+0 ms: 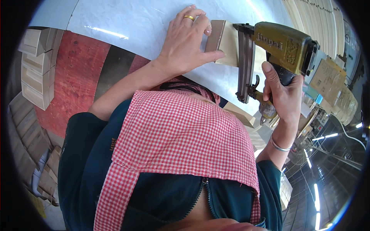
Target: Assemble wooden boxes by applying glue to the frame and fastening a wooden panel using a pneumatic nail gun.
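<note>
My left hand (185, 42), a gold ring on one finger, presses down on a small wooden piece (223, 40) with a brown face and pale side, lying on a white worktable (131, 19). My right hand (283, 90) grips the handle of an olive-yellow pneumatic nail gun (281, 44). The gun's dark magazine (244, 61) stands against the right side of the wooden piece. A silver bangle sits on my right wrist. A red-and-white checked cloth (177, 134) over a dark teal jacket fills the lower middle.
Stacks of pale wooden blocks (36, 65) stand at the left beside a red floor area. More pale wooden parts (320, 23) line the upper right, with cardboard boxes (331, 77) beside them. Loose wood pieces lie at the lower left.
</note>
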`<act>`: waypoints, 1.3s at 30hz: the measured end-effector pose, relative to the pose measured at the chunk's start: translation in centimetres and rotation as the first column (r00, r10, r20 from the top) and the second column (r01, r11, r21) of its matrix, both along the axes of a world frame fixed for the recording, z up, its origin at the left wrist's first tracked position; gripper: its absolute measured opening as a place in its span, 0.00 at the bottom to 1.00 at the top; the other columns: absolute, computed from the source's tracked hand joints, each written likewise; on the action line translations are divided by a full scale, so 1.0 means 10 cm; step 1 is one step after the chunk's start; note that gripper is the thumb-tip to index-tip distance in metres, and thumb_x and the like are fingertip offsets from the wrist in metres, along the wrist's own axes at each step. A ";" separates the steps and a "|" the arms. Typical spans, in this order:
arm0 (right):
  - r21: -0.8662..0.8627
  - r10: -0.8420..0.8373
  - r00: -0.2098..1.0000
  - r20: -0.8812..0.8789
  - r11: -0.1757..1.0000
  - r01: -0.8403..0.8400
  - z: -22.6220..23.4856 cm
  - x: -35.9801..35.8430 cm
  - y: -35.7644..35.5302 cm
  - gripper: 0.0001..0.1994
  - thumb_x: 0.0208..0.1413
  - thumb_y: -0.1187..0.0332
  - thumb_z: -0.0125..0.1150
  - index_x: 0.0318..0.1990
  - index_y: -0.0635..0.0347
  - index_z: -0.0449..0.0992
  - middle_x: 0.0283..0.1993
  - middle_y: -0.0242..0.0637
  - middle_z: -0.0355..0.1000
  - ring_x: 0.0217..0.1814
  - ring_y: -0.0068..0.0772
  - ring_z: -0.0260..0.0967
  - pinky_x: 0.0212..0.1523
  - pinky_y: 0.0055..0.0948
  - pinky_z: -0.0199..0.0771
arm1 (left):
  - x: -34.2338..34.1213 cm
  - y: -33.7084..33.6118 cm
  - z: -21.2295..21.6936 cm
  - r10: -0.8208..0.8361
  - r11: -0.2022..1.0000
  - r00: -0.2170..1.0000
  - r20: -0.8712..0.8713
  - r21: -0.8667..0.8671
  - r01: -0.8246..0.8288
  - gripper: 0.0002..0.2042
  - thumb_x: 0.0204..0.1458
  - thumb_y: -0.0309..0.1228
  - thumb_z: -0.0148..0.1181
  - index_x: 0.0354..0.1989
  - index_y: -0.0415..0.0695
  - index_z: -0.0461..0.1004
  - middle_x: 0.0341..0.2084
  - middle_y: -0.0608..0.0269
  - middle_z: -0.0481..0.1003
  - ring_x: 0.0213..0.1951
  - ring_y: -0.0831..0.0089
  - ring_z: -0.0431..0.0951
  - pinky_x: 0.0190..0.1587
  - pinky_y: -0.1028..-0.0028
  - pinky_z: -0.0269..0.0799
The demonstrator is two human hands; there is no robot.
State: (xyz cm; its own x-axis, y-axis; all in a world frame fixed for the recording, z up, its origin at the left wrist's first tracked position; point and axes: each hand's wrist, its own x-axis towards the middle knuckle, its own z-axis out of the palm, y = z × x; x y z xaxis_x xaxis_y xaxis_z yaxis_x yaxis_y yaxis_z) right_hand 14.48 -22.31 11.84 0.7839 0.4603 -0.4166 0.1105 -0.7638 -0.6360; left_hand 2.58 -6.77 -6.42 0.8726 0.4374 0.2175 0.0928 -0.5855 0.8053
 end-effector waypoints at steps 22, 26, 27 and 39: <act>-0.106 -0.186 0.981 0.064 0.976 0.192 0.11 0.47 -0.79 0.15 0.57 0.62 0.71 0.37 0.67 0.78 0.15 0.29 0.67 0.10 0.18 0.57 0.11 0.18 0.56 | 0.91 -0.60 0.43 -0.356 0.819 0.910 -0.211 0.398 0.413 0.24 0.34 0.38 0.76 0.41 0.44 0.76 0.55 0.48 0.70 0.57 0.56 0.66 0.61 0.60 0.60; -0.086 -0.134 0.988 0.072 0.986 0.140 0.09 0.52 -0.80 0.14 0.57 0.62 0.71 0.36 0.66 0.79 0.14 0.29 0.66 0.09 0.18 0.57 0.11 0.18 0.55 | 0.96 -0.58 0.45 -0.370 0.831 0.902 -0.221 0.355 0.428 0.23 0.31 0.37 0.76 0.39 0.45 0.78 0.55 0.48 0.70 0.54 0.56 0.67 0.58 0.62 0.61; -0.086 -0.134 0.989 0.069 0.986 0.140 0.08 0.53 -0.80 0.14 0.57 0.62 0.71 0.36 0.66 0.79 0.14 0.29 0.66 0.09 0.18 0.57 0.11 0.18 0.55 | 0.96 -0.57 0.46 -0.370 0.831 0.902 -0.224 0.354 0.429 0.23 0.31 0.37 0.76 0.39 0.45 0.78 0.55 0.48 0.70 0.54 0.56 0.67 0.58 0.62 0.61; -0.135 -0.101 0.994 0.027 0.985 0.104 0.10 0.63 -0.74 0.15 0.57 0.61 0.71 0.34 0.66 0.77 0.13 0.28 0.66 0.08 0.19 0.58 0.12 0.17 0.55 | 0.94 -0.56 0.41 -0.370 0.828 0.914 -0.169 0.385 0.407 0.23 0.31 0.37 0.75 0.39 0.44 0.78 0.52 0.48 0.72 0.50 0.58 0.68 0.54 0.63 0.62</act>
State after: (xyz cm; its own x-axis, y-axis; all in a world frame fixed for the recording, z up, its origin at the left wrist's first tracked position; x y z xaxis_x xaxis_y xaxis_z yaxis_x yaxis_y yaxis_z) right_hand 20.83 -29.71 12.81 0.8331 0.3173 -0.4531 0.0390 -0.8508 -0.5241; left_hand 11.98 -12.36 -2.36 0.9744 -0.0520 0.2187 -0.1557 -0.8581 0.4893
